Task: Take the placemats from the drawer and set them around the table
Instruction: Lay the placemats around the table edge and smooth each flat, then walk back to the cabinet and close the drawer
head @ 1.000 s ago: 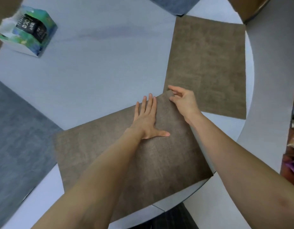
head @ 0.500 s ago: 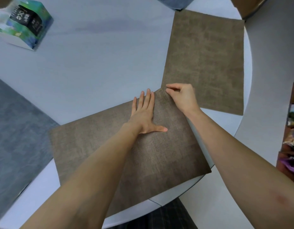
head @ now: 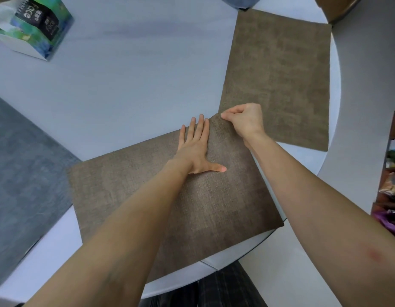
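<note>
The two brown placemats, one at the near edge (head: 147, 191) and one at the right edge (head: 280, 80), look like matt woven cloth; the grey placemat (head: 21, 178) similar. The desk (head: 130, 85) is smooth, pale, faintly sheened. The tissue box (head: 34, 25) is glossy printed card.

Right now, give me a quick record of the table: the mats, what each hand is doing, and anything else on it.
table: round, pale top
near brown placemat: flat, front corner overhanging the edge
far brown placemat: flat, at the right rim
grey placemat: left side
second grey mat: top edge, mostly cut off
left hand: palm flat on near mat
right hand: grip pinching near mat's far corner
tissue box: upper left
</note>
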`<state>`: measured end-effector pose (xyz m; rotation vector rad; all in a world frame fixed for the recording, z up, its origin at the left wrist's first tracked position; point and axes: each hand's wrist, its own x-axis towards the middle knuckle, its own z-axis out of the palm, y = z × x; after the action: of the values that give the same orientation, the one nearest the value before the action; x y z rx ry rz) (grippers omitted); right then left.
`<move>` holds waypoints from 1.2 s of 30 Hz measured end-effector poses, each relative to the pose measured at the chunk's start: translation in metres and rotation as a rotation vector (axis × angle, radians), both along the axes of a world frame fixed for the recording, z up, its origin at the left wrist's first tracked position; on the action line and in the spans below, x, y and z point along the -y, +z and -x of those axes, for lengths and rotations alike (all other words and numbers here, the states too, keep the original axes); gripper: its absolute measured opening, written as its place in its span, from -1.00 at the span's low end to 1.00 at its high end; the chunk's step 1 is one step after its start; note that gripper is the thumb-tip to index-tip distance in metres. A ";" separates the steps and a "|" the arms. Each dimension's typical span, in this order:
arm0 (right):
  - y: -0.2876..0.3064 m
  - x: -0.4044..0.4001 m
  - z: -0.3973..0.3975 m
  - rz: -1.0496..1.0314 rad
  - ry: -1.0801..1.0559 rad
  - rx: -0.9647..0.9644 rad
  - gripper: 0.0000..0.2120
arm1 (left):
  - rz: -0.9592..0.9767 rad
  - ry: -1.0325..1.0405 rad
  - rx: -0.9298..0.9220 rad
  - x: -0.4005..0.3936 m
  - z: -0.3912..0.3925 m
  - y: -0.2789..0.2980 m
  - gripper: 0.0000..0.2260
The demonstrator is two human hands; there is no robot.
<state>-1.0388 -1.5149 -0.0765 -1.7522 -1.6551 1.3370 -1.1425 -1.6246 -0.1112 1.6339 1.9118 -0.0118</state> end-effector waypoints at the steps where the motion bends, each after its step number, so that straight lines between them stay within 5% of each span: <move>1: 0.000 0.001 0.000 0.023 -0.028 -0.022 -0.91 | -0.001 0.000 -0.001 0.000 0.000 0.000 0.27; 15: -0.009 0.002 -0.001 0.014 -0.143 -0.137 -0.84 | -0.009 0.001 0.001 0.000 0.001 -0.003 0.27; 20: -0.034 0.020 -0.012 -0.615 0.451 0.387 -0.52 | -0.040 0.006 0.007 0.002 0.001 -0.005 0.27; 23: -0.057 0.030 -0.024 -0.661 0.818 0.541 -0.49 | -0.059 0.015 0.016 0.003 0.002 -0.008 0.28; 32: -0.055 0.002 -0.037 -0.588 0.654 0.770 -0.47 | -0.061 0.012 0.010 0.002 0.003 -0.008 0.30; 36: -0.059 0.017 -0.051 -0.713 1.040 0.711 -0.47 | -0.035 0.011 -0.016 0.001 0.002 -0.007 0.29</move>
<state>-0.9879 -1.5314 -0.1355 -0.9202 -3.1479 0.1741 -1.1447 -1.6252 -0.1179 1.6509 1.9432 0.0138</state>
